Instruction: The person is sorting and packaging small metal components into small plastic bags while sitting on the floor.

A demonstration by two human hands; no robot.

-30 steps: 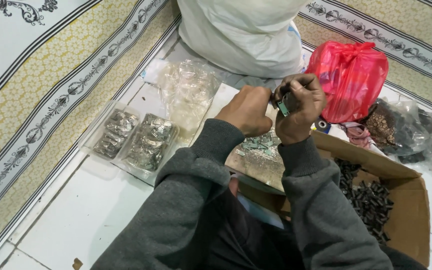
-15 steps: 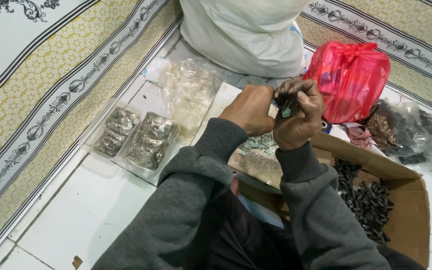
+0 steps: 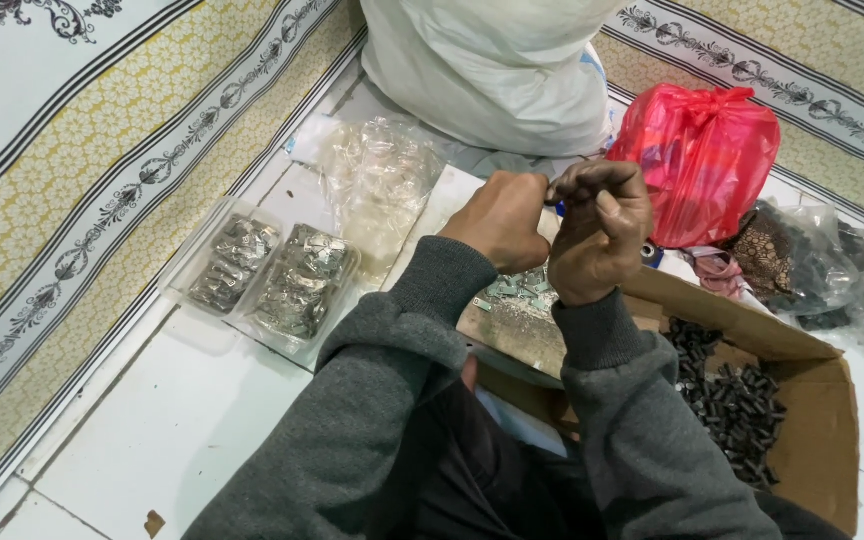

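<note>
My left hand (image 3: 500, 217) and my right hand (image 3: 600, 238) are raised together above a pale board (image 3: 512, 322) strewn with small metal clips (image 3: 514, 287). Both hands pinch one small part (image 3: 558, 208) between their fingertips. Only a bluish sliver of it shows, and the curled fingers hide the rest. Grey sleeves cover both forearms. Just right of my right wrist lies an open cardboard box (image 3: 824, 452) holding several small dark cylindrical pieces (image 3: 738, 398).
Two clear packets of metal pieces (image 3: 270, 272) lie on the white tiles at left, with crumpled empty clear bags (image 3: 382, 180) behind them. A white sack (image 3: 492, 70), a red plastic bag (image 3: 704, 160) and clear bags of dark parts (image 3: 797, 262) stand at the back and right. Patterned mats border the tiles.
My hands stayed together and shifted slightly. The dark-green part seen in my right hand's fingers is now almost fully covered by them.
</note>
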